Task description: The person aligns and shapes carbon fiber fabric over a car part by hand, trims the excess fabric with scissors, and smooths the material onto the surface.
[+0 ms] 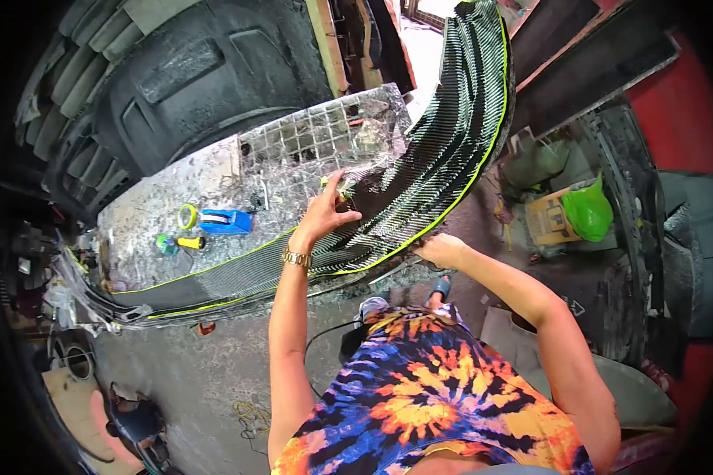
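A long curved strip of black-and-silver woven carbon fibre cloth point(451, 150) lies over a dark mould, edged with yellow-green tape. My left hand point(323, 215) is over the inner side of its bend, index finger and thumb spread apart. Close to those fingers shows a small yellow bit, too unclear to name. At the outer edge of the bend, my right hand point(444, 252) has its fingers curled against the mould's rim; the fingertips are partly hidden. A blue tape dispenser point(225, 222), a yellow tape roll point(187, 216) and a small yellow-and-black object point(191, 243) rest on the worktable.
The worktable point(158, 190) has a stained top and a wire grid point(301, 134) at its far end. A large black moulded panel point(214, 87) leans behind it. On the right are a cardboard box point(548, 219) and a green plastic bag point(589, 210). A yellow cord point(251, 418) lies on the floor.
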A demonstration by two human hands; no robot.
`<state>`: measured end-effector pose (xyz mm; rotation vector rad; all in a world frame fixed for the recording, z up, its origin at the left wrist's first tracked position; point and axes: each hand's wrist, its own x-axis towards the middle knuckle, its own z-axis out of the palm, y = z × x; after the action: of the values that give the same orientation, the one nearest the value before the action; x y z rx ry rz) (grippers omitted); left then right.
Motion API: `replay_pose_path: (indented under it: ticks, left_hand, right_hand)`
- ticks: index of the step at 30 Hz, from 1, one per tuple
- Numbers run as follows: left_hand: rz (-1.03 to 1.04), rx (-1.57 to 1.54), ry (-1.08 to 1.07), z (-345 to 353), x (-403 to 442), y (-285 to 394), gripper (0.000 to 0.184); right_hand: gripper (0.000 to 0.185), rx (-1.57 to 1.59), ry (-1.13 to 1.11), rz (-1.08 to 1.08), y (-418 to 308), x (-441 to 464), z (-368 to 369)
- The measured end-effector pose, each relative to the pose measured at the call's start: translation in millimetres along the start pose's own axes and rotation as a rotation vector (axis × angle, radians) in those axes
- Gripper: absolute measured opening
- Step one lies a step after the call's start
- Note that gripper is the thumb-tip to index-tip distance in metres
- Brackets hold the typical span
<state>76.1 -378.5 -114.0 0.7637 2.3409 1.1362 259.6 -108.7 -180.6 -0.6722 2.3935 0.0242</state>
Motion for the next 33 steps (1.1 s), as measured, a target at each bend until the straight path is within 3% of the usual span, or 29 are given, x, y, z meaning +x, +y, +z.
replay_pose_path:
  ticks: [2, 4, 6, 7, 10, 15, 18, 20, 21, 22, 24, 25, 26, 27, 30, 33]
  left_hand:
    - [0.064, -0.036, 0.024, 3.7, 0.6, -4.8, 0.103]
    - [0.072, -0.039, 0.025, 3.4, 0.0, -6.5, 0.103]
    - [0.079, -0.037, 0.022, 2.9, -0.9, -4.7, 0.104]
    - [0.077, -0.039, 0.016, 1.9, -1.3, -3.0, 0.105]
    - [0.074, -0.070, 0.010, 5.8, -1.0, -4.9, 0.112]
    - [0.086, 0.044, 0.010, 9.3, -0.6, -0.9, 0.119]
    - [0.059, 0.059, -0.026, 11.1, -0.7, 0.5, 0.119]
    - [0.071, 0.063, -0.017, 12.0, -0.5, -2.0, 0.120]
    - [0.070, 0.061, -0.019, 12.1, -2.3, -3.1, 0.120]
    - [0.054, 0.057, -0.005, 12.0, -3.8, -2.8, 0.117]
    - [0.037, 0.044, 0.017, 14.7, -5.6, -6.3, 0.113]
    - [0.073, 0.104, 0.075, 15.7, -7.1, -7.7, 0.106]
    - [0.111, 0.166, 0.128, 16.9, -8.3, -8.6, 0.099]
    - [0.042, 0.141, 0.088, 18.1, -7.7, -8.6, 0.080]
    - [0.028, 0.199, 0.045, 15.0, -5.6, -3.9, 0.070]
    - [0.044, 0.198, 0.064, 17.7, -5.2, -5.6, 0.060]
  right_hand:
    - [0.044, -0.071, 0.335, -0.092, 2.5, -1.0, 3.7]
    - [0.050, -0.013, 0.231, -0.053, -2.6, 5.6, 1.7]
    - [0.049, -0.262, 0.390, -0.078, -5.6, 9.0, -2.1]
    - [0.052, -0.254, 0.274, -0.035, -8.1, 11.9, -3.5]
    - [0.056, -0.345, 0.271, -0.045, -6.8, 12.8, -6.9]
    - [0.059, -0.229, 0.199, -0.100, -4.5, 9.8, -18.6]
    - [0.058, -0.267, 0.334, -0.081, -5.6, 12.1, -6.2]
    - [0.057, -0.420, 0.264, -0.023, -15.2, 3.7, -16.5]
    - [0.046, -0.308, 0.265, 0.028, -23.6, -11.7, -24.9]
    - [0.046, -0.311, 0.263, 0.029, -41.2, -31.9, -67.0]
    - [0.034, 0.341, -0.341, 0.101, -79.2, -65.1, -156.9]
    - [0.034, 0.335, -0.346, 0.101, -84.5, -68.4, -166.4]
    - [0.031, 0.353, 0.052, 0.019, -89.6, -71.3, -171.7]
    - [0.030, 0.360, 0.453, -0.061, -93.7, -70.9, -173.8]
    - [0.038, 0.129, 0.779, -0.117, -85.2, -18.9, -175.5]
    - [0.041, 0.080, 0.651, -0.054, -69.9, 9.6, -151.7]
